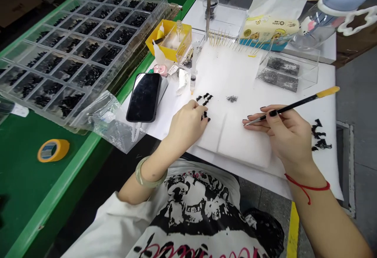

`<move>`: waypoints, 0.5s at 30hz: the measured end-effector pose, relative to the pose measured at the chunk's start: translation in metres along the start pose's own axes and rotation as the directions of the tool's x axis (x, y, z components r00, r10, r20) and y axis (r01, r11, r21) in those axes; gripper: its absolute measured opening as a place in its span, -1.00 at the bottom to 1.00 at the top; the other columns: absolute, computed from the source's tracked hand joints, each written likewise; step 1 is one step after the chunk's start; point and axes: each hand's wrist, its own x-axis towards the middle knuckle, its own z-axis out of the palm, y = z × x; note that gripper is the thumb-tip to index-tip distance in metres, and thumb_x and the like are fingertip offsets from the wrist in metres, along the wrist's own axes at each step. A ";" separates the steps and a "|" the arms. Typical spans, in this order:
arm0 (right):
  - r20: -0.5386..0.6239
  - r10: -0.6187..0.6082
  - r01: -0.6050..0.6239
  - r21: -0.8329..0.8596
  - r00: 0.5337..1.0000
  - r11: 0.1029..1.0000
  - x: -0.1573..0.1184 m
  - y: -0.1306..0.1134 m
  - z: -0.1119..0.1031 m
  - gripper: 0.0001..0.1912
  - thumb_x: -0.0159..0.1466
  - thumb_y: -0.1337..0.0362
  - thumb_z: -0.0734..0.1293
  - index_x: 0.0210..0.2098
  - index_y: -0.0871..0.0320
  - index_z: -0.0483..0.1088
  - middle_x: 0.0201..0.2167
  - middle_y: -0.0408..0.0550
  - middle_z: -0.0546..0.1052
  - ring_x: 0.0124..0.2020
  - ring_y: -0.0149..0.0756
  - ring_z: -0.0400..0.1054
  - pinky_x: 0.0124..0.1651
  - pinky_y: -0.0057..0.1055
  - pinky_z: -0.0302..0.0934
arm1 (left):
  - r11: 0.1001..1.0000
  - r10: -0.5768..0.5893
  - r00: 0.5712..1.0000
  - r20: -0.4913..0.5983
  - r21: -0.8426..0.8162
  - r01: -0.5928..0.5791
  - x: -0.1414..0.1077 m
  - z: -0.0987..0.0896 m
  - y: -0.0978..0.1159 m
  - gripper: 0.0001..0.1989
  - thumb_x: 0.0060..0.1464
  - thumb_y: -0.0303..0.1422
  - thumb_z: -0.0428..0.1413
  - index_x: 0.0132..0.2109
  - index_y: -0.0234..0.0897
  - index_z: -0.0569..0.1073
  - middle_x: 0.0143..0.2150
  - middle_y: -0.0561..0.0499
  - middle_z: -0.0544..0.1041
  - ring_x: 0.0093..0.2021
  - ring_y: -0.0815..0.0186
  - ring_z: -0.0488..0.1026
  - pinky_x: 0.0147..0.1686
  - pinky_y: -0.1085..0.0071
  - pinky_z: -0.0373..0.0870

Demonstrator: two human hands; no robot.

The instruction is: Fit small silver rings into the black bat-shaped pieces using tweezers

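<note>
My left hand (188,124) rests on the white foam sheet (232,140), its fingers curled at several small black pieces (207,98); whether one is pinched is hidden. In my right hand (284,132) is a thin brush (297,103) with a black and yellow handle, its tip pointing left over the foam. A small pile of dark, shiny bits (231,98) lies between the hands. More black pieces (319,135) lie to the right of my right hand.
At the left are a compartment tray (118,46), yellow tape (53,150) and a phone (144,97). Behind stand a yellow box (167,52), a syringe (193,69), sticks, a tissue pack (268,26), a clear box (309,67) and a bottle (321,22).
</note>
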 end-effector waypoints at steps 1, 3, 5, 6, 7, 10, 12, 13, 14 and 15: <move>0.016 0.004 -0.004 -0.004 1.000 1.000 0.000 0.001 -0.001 -0.70 0.49 0.05 0.47 -0.03 0.19 0.56 -0.24 -0.06 0.69 -0.23 -0.25 0.67 -0.13 -0.22 0.67 | 1.000 -0.001 1.000 -0.011 0.006 0.001 0.000 0.000 0.000 -0.71 0.36 -0.50 0.26 0.18 -0.31 0.66 0.06 -0.18 0.64 -0.13 0.12 0.66 -0.13 0.20 0.63; 0.046 0.015 -0.014 -0.016 0.999 1.000 0.001 0.001 -0.002 -0.67 0.51 0.05 0.45 0.02 0.22 0.54 -0.19 -0.06 0.66 -0.21 -0.29 0.63 -0.11 -0.24 0.63 | 1.000 0.000 0.999 -0.034 0.023 0.000 -0.002 0.002 0.001 -0.76 0.36 -0.51 0.27 0.13 -0.33 0.66 0.02 -0.16 0.65 -0.14 0.14 0.65 -0.15 0.21 0.64; 0.067 0.016 -0.014 -0.031 0.998 0.999 0.001 0.000 -0.003 -0.64 0.52 0.03 0.43 0.06 0.22 0.53 -0.17 -0.05 0.64 -0.21 -0.29 0.61 -0.11 -0.24 0.61 | 0.999 0.010 0.998 -0.064 0.043 -0.007 -0.003 0.005 0.001 -0.83 0.35 -0.51 0.29 0.06 -0.35 0.65 -0.01 -0.12 0.65 -0.11 0.16 0.64 -0.14 0.22 0.65; 0.076 0.013 -0.010 -0.043 0.997 0.999 0.001 0.000 -0.003 -0.63 0.52 0.02 0.42 0.08 0.21 0.52 -0.16 -0.05 0.64 -0.20 -0.29 0.60 -0.10 -0.23 0.60 | 0.999 0.020 0.996 -0.082 0.051 -0.015 -0.004 0.007 0.001 -0.86 0.34 -0.51 0.30 0.02 -0.36 0.64 -0.02 -0.10 0.65 -0.10 0.17 0.64 -0.14 0.22 0.65; 0.088 0.009 -0.004 -0.058 0.996 0.998 0.000 0.000 -0.003 -0.62 0.53 0.01 0.41 0.09 0.21 0.52 -0.14 -0.04 0.64 -0.19 -0.28 0.60 -0.09 -0.23 0.60 | 0.998 0.034 0.994 -0.104 0.054 -0.029 -0.004 0.009 0.000 -0.89 0.34 -0.51 0.31 -0.01 -0.36 0.63 -0.04 -0.08 0.65 -0.09 0.18 0.64 -0.13 0.23 0.66; 0.142 -0.012 0.030 -0.123 0.990 0.992 -0.001 0.003 -0.002 -0.64 0.51 0.04 0.43 0.10 0.20 0.52 -0.10 -0.02 0.64 -0.13 -0.24 0.60 -0.04 -0.18 0.60 | 0.995 0.100 0.974 -0.201 0.039 -0.094 -0.003 0.016 -0.005 -0.92 0.29 -0.53 0.34 -0.10 -0.35 0.61 -0.13 -0.02 0.65 -0.11 0.20 0.64 -0.08 0.20 0.67; 0.187 -0.032 0.066 -0.175 0.982 0.982 0.000 0.006 -0.002 -0.65 0.49 0.08 0.46 0.11 0.20 0.52 -0.05 0.00 0.64 -0.07 -0.21 0.60 0.02 -0.14 0.60 | 0.987 0.155 0.941 -0.300 0.005 -0.161 -0.003 0.018 -0.010 -0.90 0.23 -0.57 0.35 -0.14 -0.36 0.63 -0.20 -0.04 0.65 -0.13 0.14 0.65 -0.06 0.12 0.67; 0.209 -0.043 0.087 -0.205 0.977 0.975 0.000 0.007 -0.002 -0.65 0.48 0.09 0.47 0.11 0.20 0.52 -0.02 0.01 0.63 -0.04 -0.19 0.60 0.04 -0.12 0.59 | 0.979 0.183 0.915 -0.360 -0.021 -0.204 -0.004 0.017 -0.012 -0.89 0.19 -0.59 0.36 -0.15 -0.36 0.64 -0.21 -0.06 0.66 -0.14 0.10 0.65 -0.06 0.09 0.66; 0.230 -0.053 0.109 -0.238 0.972 0.965 0.001 0.008 -0.003 -0.66 0.48 0.10 0.48 0.11 0.19 0.53 0.01 0.02 0.63 -0.01 -0.18 0.59 0.07 -0.10 0.58 | 0.966 0.208 0.881 -0.424 -0.051 -0.253 -0.007 0.015 -0.014 -0.87 0.18 -0.59 0.36 -0.14 -0.36 0.65 -0.21 -0.09 0.67 -0.15 0.07 0.66 -0.07 0.08 0.66; 0.251 -0.062 0.132 -0.275 0.966 0.952 0.001 0.009 -0.003 -0.67 0.48 0.10 0.47 0.10 0.19 0.53 0.03 0.03 0.63 0.01 -0.17 0.59 0.10 -0.09 0.57 | 0.948 0.230 0.840 -0.491 -0.083 -0.308 -0.011 0.011 -0.016 -0.86 0.18 -0.59 0.35 -0.11 -0.36 0.66 -0.18 -0.12 0.69 -0.14 0.06 0.67 -0.08 0.09 0.66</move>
